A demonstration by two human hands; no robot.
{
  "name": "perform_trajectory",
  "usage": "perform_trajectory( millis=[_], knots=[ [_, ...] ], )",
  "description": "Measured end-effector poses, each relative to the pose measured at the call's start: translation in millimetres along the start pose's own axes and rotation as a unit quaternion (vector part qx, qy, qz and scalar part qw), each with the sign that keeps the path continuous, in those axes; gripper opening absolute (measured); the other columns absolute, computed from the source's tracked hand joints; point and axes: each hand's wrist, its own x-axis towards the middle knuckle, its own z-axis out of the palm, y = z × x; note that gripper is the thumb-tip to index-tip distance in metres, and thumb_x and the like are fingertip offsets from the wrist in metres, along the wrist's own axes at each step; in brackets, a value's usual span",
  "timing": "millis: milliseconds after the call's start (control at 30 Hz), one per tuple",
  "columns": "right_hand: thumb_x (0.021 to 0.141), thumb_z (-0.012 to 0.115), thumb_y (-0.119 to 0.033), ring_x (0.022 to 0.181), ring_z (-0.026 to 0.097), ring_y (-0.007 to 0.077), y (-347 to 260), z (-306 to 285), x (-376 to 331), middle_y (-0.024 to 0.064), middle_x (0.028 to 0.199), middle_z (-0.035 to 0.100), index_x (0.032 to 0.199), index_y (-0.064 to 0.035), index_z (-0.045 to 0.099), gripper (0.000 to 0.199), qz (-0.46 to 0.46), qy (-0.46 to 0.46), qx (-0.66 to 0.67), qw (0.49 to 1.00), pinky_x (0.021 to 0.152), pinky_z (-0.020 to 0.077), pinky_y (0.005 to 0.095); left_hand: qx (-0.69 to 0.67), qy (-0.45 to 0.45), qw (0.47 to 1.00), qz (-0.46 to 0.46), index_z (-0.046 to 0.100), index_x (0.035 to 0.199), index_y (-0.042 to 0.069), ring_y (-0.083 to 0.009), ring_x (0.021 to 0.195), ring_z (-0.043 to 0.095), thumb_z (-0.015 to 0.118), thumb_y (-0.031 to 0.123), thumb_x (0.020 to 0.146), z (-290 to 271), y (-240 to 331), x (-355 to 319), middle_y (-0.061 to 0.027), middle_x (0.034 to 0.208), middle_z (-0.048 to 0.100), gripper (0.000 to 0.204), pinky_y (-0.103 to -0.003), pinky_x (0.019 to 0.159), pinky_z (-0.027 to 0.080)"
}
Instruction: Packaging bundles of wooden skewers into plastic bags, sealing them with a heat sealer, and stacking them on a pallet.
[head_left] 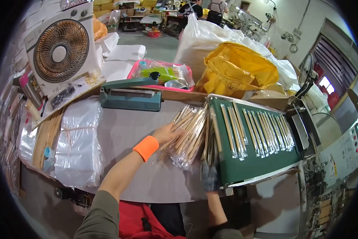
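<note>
My left hand [169, 134], with an orange wristband [146, 148], lies against the left side of a loose pile of thin wooden sticks in clear wrappers [189, 139]. Its fingers stretch onto the pile, their tips partly hidden. At the pile's right, my right hand [210, 177] wears a grey glove and is by the near left corner of a green conveyor belt [260, 167]. Motion smears its fingers, so their grip cannot be made out. More wrapped sticks [258, 133] lie side by side across the belt.
A teal long-arm sealer [131, 99] stands behind the grey tabletop [127, 167]. Tied clear plastic bags [78, 147] are stacked at left, below a box fan [60, 53]. Beyond the table are a pink tray [163, 86] and a yellow sack [238, 69].
</note>
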Motion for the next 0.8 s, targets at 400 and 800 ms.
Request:
perform_trajectory(
  millis=[400,800],
  knots=[
    [0.085,0.055,-0.027,0.066,0.062,0.031,-138,-49,26,0.0119,0.074,0.064,0.084,-0.0081,0.063,0.021,-0.257,-0.244,-0.083,0.931,0.061,0.0501,0.0414,-0.041,0.324,0.945,0.001,0.04,0.127,-0.005,-0.0397,0.106,0.052,0.059,0.031,0.083,2,-14,-153,-0.0253,0.114,0.054,0.06,-0.04,0.092,0.041],
    [0.078,0.055,-0.014,0.094,0.059,0.0324,-191,166,292,0.0156,0.098,0.062,0.099,-0.0142,0.064,0.023,-0.339,-0.283,-0.267,0.857,0.079,0.0469,0.0428,-0.052,0.398,0.916,0.016,0.052,0.116,0.001,-0.0352,0.108,0.048,0.061,0.025,0.081,-39,-64,-107,-0.0178,0.116,0.054,0.043,-0.041,0.095,0.038]
  ],
)
